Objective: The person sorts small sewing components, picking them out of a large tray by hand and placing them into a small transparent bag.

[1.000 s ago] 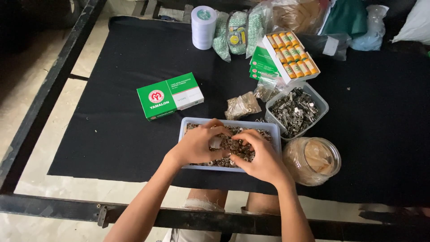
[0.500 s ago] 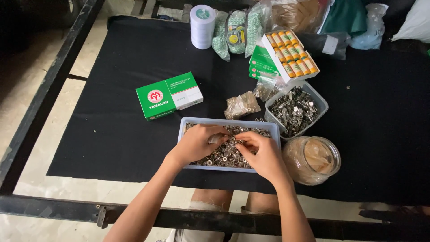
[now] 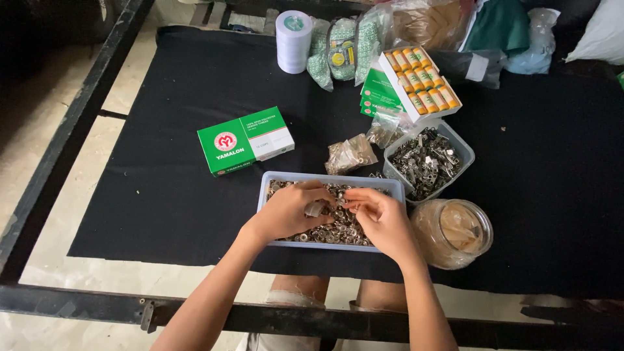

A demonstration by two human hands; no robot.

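A shallow pale blue tray (image 3: pixel 328 179) full of small metal rings (image 3: pixel 348 224) lies on the black cloth in front of me. My left hand (image 3: pixel 290 212) rests over the tray's left half, thumb and fingers pinching a small silvery piece (image 3: pixel 316 208). My right hand (image 3: pixel 382 218) is over the right half, its fingertips closed on tiny rings close to the left hand's fingers. The two hands nearly touch above the tray's middle. What lies under the palms is hidden.
A square tub of metal clips (image 3: pixel 428 162) and a clear jar (image 3: pixel 453 233) stand to the right. A green and white box (image 3: pixel 244 140), small plastic bags (image 3: pixel 350 154), a white tape roll (image 3: pixel 293 40) and a box of thread spools (image 3: pixel 420 82) lie further back. A black metal frame bar (image 3: pixel 195 313) runs below.
Both hands have drawn together over the tray's middle and lifted slightly out of the rings; the left hand now pinches a small silvery piece.
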